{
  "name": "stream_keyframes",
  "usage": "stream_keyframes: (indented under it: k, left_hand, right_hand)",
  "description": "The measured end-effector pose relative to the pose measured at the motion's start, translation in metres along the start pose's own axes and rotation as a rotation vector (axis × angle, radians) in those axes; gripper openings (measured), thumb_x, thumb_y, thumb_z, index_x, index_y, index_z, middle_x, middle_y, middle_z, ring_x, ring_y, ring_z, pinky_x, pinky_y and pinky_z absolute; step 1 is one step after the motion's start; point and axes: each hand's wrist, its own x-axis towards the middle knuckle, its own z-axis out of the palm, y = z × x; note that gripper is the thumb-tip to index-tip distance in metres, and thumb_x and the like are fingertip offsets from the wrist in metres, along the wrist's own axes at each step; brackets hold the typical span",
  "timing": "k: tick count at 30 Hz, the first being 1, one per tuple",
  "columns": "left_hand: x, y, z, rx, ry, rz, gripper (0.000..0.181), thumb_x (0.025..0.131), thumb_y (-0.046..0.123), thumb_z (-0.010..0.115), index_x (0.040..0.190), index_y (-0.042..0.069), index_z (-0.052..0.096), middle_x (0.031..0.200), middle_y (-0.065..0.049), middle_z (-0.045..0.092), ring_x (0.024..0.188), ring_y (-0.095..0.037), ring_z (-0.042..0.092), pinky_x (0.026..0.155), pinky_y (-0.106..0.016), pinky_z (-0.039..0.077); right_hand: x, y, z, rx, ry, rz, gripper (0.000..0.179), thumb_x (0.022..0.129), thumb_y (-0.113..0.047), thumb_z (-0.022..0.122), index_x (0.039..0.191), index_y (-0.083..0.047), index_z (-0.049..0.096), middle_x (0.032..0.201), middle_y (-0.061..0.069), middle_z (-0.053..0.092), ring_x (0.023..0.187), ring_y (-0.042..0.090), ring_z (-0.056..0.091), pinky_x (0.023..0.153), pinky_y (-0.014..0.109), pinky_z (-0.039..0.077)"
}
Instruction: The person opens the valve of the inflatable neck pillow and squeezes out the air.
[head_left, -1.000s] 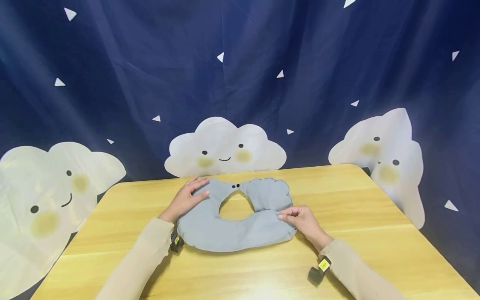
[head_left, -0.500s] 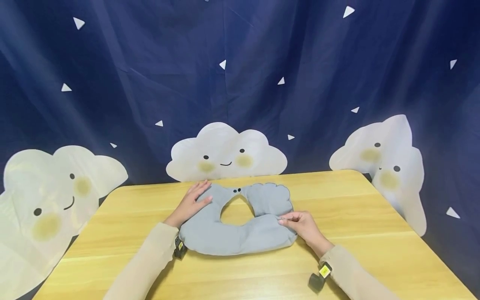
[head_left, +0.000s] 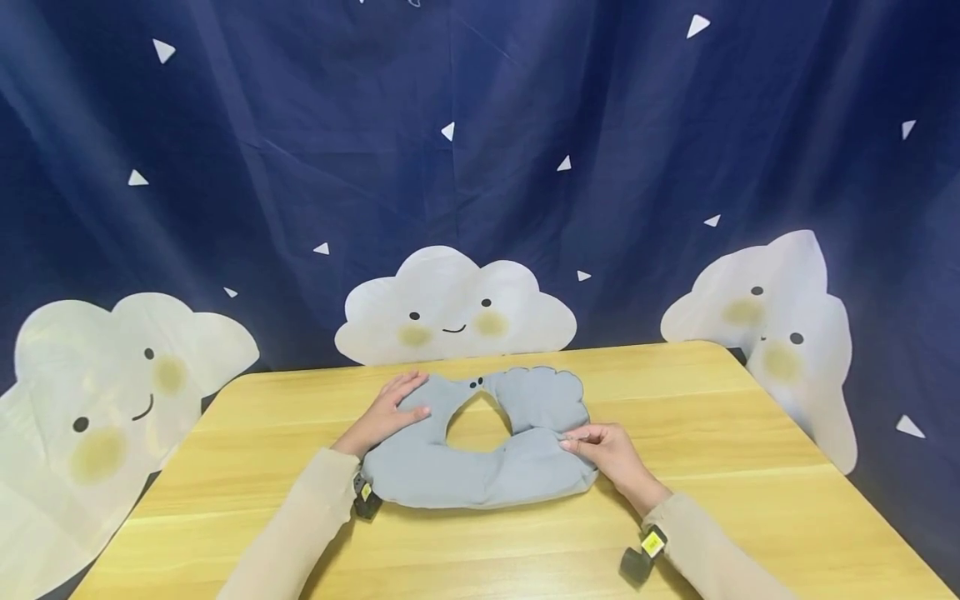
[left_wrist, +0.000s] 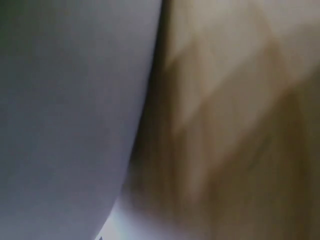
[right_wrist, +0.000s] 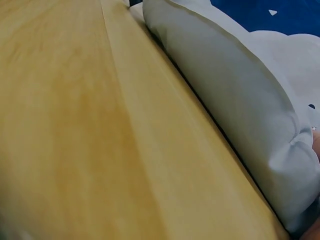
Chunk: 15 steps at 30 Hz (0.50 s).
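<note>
A grey U-shaped neck pillow [head_left: 457, 483] lies on the table in the head view, its two ends meeting at the far side by a pair of small black dots. The end on the right has a scalloped edge. On the pillow's left side rests my left hand [head_left: 390, 414], fingers extended over the fabric. My right hand [head_left: 606, 452] pinches the fabric between thumb and forefinger at the right side, by the crease below the scalloped part. The pillow's grey side [left_wrist: 65, 120] fills much of the left wrist view, and its puffed edge [right_wrist: 235, 85] shows in the right wrist view.
The light wooden table [head_left: 720, 433] extends on both sides of the pillow and in front of it. Behind hangs a dark blue curtain [head_left: 510, 208] with white triangles and smiling clouds. A small black device [head_left: 641, 557] is strapped at the right cuff.
The whole scene sits slightly lower in the head view. My left hand stays on the pillow and my right keeps its pinch; the pillow lies almost the same.
</note>
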Motion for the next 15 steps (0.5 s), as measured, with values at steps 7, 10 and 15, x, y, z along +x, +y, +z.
stream_keyframes:
  k: [7,10,15]
  left_hand:
    - [0.0006,0.0001,0.0010,-0.026,-0.030,-0.053,0.070,0.086,0.036,0.067,0.145,0.014,0.038,0.155,-0.012,0.022,0.143,-0.036,0.008,0.110,-0.063,0.008]
    - [0.0002,-0.0010,0.0019,-0.031,-0.043,-0.071,0.071,0.085,0.038,0.068,0.146,0.016,0.038,0.155,-0.012,0.022,0.142,-0.036,0.010,0.110,-0.063,0.010]
    - [-0.0005,-0.0028,0.0040,-0.057,-0.061,-0.110,0.072,0.084,0.040,0.069,0.146,0.019,0.038,0.155,-0.010,0.022,0.143,-0.035,0.010,0.110,-0.061,0.009]
  right_hand:
    - [0.0006,-0.0018,-0.0020,0.042,-0.009,-0.006,0.020,0.076,-0.007,0.077,0.088,0.008,0.071,0.081,0.009,0.072,0.077,0.011,0.063,0.073,0.021,0.050]
    - [0.0004,-0.0018,-0.0022,0.042,-0.009,-0.005,0.020,0.076,-0.007,0.077,0.089,0.008,0.071,0.080,0.006,0.072,0.077,0.011,0.064,0.074,0.021,0.051]
    - [0.0002,-0.0010,-0.0030,0.036,-0.018,0.004,0.020,0.076,-0.007,0.077,0.089,0.007,0.071,0.081,0.005,0.072,0.078,0.010,0.064,0.075,0.021,0.050]
